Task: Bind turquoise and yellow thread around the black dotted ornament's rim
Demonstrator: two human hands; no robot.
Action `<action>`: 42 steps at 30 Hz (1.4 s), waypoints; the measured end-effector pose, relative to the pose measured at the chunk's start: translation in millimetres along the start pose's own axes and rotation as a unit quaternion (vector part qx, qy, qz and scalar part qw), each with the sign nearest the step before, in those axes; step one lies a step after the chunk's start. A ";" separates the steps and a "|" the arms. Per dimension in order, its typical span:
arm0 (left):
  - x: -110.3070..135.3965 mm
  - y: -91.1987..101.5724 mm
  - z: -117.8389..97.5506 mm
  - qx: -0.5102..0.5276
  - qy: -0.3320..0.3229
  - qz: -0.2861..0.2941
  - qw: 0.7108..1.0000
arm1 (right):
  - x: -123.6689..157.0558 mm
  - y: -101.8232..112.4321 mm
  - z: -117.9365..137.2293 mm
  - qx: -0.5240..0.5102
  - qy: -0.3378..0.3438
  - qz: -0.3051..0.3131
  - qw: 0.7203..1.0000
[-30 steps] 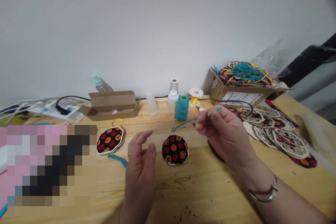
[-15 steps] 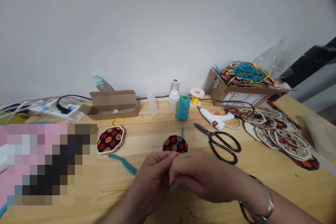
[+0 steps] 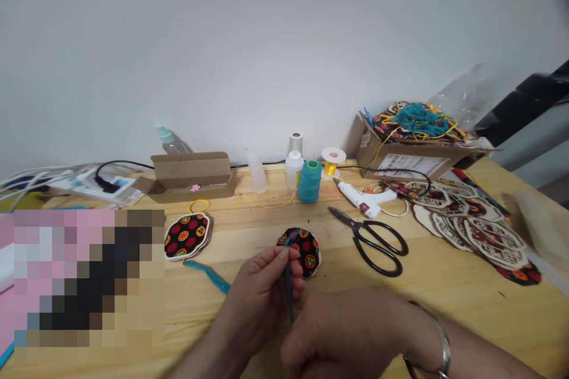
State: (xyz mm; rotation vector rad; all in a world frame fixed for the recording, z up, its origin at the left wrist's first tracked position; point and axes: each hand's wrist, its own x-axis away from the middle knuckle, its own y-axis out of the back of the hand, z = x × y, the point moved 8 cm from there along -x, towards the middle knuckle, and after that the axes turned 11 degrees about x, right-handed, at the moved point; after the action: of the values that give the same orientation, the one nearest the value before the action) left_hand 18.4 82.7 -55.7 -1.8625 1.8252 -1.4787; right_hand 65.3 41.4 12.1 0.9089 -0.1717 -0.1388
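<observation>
My left hand [image 3: 269, 275] pinches a bundle of teal thread [image 3: 288, 287] between thumb and fingers. Below and to the right, my right hand [image 3: 338, 328], slightly blurred, is closed round the lower end of that thread; its fingertips are hidden. The thread runs taut between the two hands, and its upper end lies over a black patterned fabric piece [image 3: 309, 251] with a scalloped edge. Left of my hands rests a stack of similar patterned pieces [image 3: 186, 235], with a yellow loop above and a teal tassel [image 3: 208, 275] below.
Black-handled scissors [image 3: 371, 240] lie right of my hands, near a white glue gun [image 3: 367, 196]. Behind stand a teal thread cone [image 3: 310, 182], a yellow cord spool [image 3: 331, 164] and an open cardboard box [image 3: 191, 180]. More patterned pieces [image 3: 484, 237] and a filled carton [image 3: 409, 160] are at right.
My right hand has moved down, toward me, away from my left hand, drawing the teal thread out between them. More of the patterned piece now shows. My left hand stays nearly in place.
</observation>
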 end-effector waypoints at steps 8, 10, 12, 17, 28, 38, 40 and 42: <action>-0.4 -4.4 4.4 0.018 0.024 0.034 0.999 | -3.3 -6.2 2.3 -0.004 0.026 0.008 1.000; -0.4 -3.8 4.4 0.011 0.024 0.033 0.999 | -3.2 -6.9 0.3 -0.026 0.029 -0.008 0.999; -0.5 -2.4 3.3 -0.002 0.016 0.026 1.000 | -1.2 -5.0 -1.5 -0.053 0.027 -0.022 0.998; 0.5 0.6 -2.8 -0.024 -0.025 -0.007 0.999 | 11.0 8.4 -23.6 -0.185 -0.079 -0.040 0.979; 3.1 0.2 -12.2 -0.126 -0.087 -0.026 0.988 | 14.8 9.8 -88.2 -0.479 -0.291 -0.229 0.796; 4.2 3.2 -14.8 -0.233 -0.112 -0.025 0.966 | 10.1 7.0 -89.5 -0.535 -0.267 -0.314 0.737; 4.8 3.0 -15.5 -0.250 -0.117 -0.024 0.961 | 11.6 5.7 -91.8 -0.549 -0.286 -0.325 0.715; 5.8 1.7 -16.8 -0.265 -0.125 -0.023 0.956 | 12.5 5.1 -93.5 -0.560 -0.294 -0.337 0.698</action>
State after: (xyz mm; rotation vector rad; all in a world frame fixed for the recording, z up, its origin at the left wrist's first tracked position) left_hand 4.2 86.0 -45.3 -2.2012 2.2052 -0.7480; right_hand 97.0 114.1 -39.1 -0.3952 -0.2870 -1.1116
